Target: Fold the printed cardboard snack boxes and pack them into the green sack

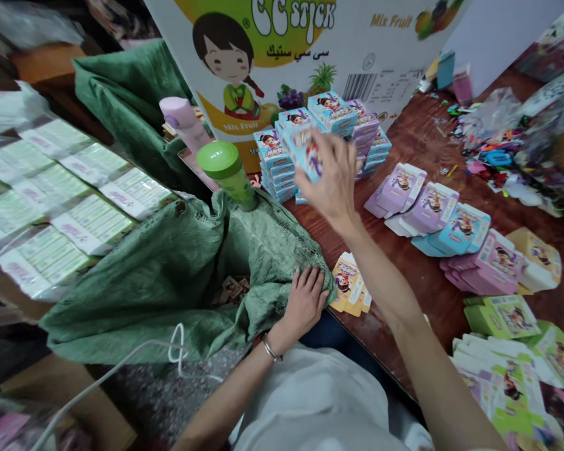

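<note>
My right hand grips a small blue cartoon-printed box, its fingers closed around the sides. The box is held in front of stacked boxes of the same kind, some blue and some purple. I cannot tell whether it touches the stack. My left hand lies flat with fingers stretched out on the edge of a green woven sack, holding nothing. Just right of it, flat yellow cartons lie on the brown table.
A large printed carton stands behind the stack. A green-lidded bottle and a pink bottle are at the left. Purple, blue and green folded cartons line the right side. Wrapped packs lie far left; colourful small plastic pieces far right.
</note>
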A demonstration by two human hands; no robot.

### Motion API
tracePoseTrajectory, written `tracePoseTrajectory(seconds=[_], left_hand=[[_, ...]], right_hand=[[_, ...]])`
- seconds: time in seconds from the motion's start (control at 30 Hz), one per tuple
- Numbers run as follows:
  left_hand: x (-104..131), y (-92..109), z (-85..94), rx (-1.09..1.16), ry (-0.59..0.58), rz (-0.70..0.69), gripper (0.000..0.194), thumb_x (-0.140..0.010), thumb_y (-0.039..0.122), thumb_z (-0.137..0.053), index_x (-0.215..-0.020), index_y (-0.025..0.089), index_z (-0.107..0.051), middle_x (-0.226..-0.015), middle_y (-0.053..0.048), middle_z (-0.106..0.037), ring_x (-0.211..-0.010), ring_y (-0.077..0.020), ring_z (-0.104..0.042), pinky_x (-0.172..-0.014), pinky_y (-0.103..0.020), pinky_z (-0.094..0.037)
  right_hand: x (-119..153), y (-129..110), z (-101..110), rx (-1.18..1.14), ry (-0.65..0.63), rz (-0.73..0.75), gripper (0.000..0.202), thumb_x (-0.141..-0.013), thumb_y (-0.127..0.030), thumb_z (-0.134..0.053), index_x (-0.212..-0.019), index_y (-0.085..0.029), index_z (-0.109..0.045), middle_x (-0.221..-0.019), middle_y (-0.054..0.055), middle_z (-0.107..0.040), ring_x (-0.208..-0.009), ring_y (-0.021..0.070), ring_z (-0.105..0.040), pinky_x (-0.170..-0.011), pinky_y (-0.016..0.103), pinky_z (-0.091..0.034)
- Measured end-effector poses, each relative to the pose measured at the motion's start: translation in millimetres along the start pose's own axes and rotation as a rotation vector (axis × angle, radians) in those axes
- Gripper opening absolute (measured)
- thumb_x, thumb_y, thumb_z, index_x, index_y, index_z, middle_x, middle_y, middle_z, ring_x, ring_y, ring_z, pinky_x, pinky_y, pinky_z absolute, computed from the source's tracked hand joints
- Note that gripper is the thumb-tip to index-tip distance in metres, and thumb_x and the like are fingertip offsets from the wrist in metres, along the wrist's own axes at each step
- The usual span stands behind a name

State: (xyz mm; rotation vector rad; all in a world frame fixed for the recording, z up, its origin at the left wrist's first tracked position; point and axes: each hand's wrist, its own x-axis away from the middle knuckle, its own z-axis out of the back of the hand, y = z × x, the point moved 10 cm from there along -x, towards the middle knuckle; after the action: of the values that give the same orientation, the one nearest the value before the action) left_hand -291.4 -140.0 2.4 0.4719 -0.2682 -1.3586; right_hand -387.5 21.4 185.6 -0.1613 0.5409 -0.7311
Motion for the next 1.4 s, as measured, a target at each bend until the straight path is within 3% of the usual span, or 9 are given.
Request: tracePoseTrajectory(seconds=[0.17,0.3,0.47,0.63,0.8,1.0,1.2,1.3,1.4], left_hand=[[-3.9,17.2,-22.3,-0.028,-0.034,0.01,0.042,-0.095,0.031,-0.04,-0.126,0.007,-0.056,-0.129,-0.021,-0.059,-0.125,-0.0367,-0.05,-0.104,-0.058,-0.039],[-4.9,18.4,-20.6,0.028,-0.016,-0.01,0.041,-0.095,0.027,-0.038,-0.125,0.005,-0.054,-0.127,-0.022,-0.059,-0.125,-0.0353,-0.051,-0.104,-0.058,-0.04],[-3.0,3.3,2.2,0.089,0.064,0.003,0.049,-0.1,0.033,-0.029,-0.133,0.002,-0.047,-0.135,-0.022,-0.054,-0.131,-0.0309,-0.047,-0.111,-0.054,-0.037],[-4.4,-8.9,21.4,0.119,0.092,0.039,0.048,-0.101,0.037,-0.027,-0.13,0.009,-0.053,-0.127,-0.014,-0.062,-0.121,-0.0257,-0.055,-0.11,-0.048,-0.039],[-6.2,-9.9,40.4,0.128,0.128,0.044,0.042,-0.101,0.035,-0.028,-0.119,0.013,-0.06,-0.113,-0.01,-0.069,-0.108,-0.0227,-0.061,-0.099,-0.042,-0.046],[1.6,-8.9,51.6,0.139,0.168,0.002,0.035,-0.1,0.032,-0.035,-0.117,0.015,-0.061,-0.109,-0.009,-0.07,-0.105,-0.0208,-0.062,-0.1,-0.041,-0.044],[8.8,-5.3,51.1,0.205,0.188,-0.062,0.034,-0.1,0.031,-0.036,-0.119,0.016,-0.06,-0.113,-0.008,-0.069,-0.11,-0.0205,-0.06,-0.107,-0.044,-0.038],[11.5,-6.9,48.5,0.211,0.197,-0.083,0.032,-0.099,0.029,-0.038,-0.115,0.016,-0.062,-0.109,-0.008,-0.07,-0.108,-0.0208,-0.061,-0.105,-0.044,-0.04],[14.9,-9.9,39.6,0.159,0.174,-0.089,0.031,-0.098,0.027,-0.038,-0.101,0.016,-0.066,-0.099,-0.007,-0.071,-0.102,-0.023,-0.061,-0.103,-0.046,-0.043]], right_hand=[[125.5,13.8,-88.8,-0.035,-0.461,0.045,0.061,-0.084,-0.039,-0.057,-0.141,-0.024,-0.045,-0.135,0.015,-0.049,-0.114,0.0341,-0.045,-0.093,0.049,-0.04],[160.1,22.6,-122.7,-0.042,-0.623,0.098,0.07,-0.082,-0.049,-0.064,-0.143,-0.025,-0.042,-0.146,0.018,-0.04,-0.125,0.0378,-0.041,-0.097,0.055,-0.038],[100.3,22.2,-75.0,-0.214,-0.456,0.123,0.054,-0.089,-0.053,-0.053,-0.129,-0.019,-0.056,-0.137,0.016,-0.053,-0.128,0.0311,-0.047,-0.104,0.049,-0.039],[-17.2,57.0,3.6,-0.214,0.059,0.059,0.047,-0.095,-0.051,-0.04,-0.13,-0.022,-0.052,-0.133,0.014,-0.053,-0.129,0.0283,-0.045,-0.108,0.052,-0.035],[-102.0,79.4,-13.0,-0.05,0.059,-0.059,0.066,-0.087,-0.06,-0.05,-0.138,-0.018,-0.039,-0.139,0.021,-0.043,-0.134,0.0388,-0.035,-0.104,0.064,-0.028],[-114.0,84.9,-25.3,0.125,-0.126,-0.301,0.066,-0.09,-0.051,-0.051,-0.135,-0.005,-0.041,-0.132,0.022,-0.047,-0.126,0.0316,-0.041,-0.104,0.058,-0.025],[-17.3,49.0,34.5,-0.021,0.226,-0.112,0.07,-0.09,-0.053,-0.052,-0.145,-0.013,-0.035,-0.132,0.017,-0.044,-0.126,0.0238,-0.04,-0.105,0.044,-0.034],[79.2,19.0,2.7,-0.103,0.124,0.083,0.061,-0.087,-0.051,-0.057,-0.138,-0.018,-0.047,-0.127,0.016,-0.046,-0.118,0.0277,-0.047,-0.097,0.045,-0.041],[151.2,13.2,-66.2,-0.007,-0.235,0.079,0.054,-0.087,-0.042,-0.06,-0.137,-0.025,-0.05,-0.13,0.015,-0.049,-0.113,0.0299,-0.05,-0.091,0.044,-0.043]])
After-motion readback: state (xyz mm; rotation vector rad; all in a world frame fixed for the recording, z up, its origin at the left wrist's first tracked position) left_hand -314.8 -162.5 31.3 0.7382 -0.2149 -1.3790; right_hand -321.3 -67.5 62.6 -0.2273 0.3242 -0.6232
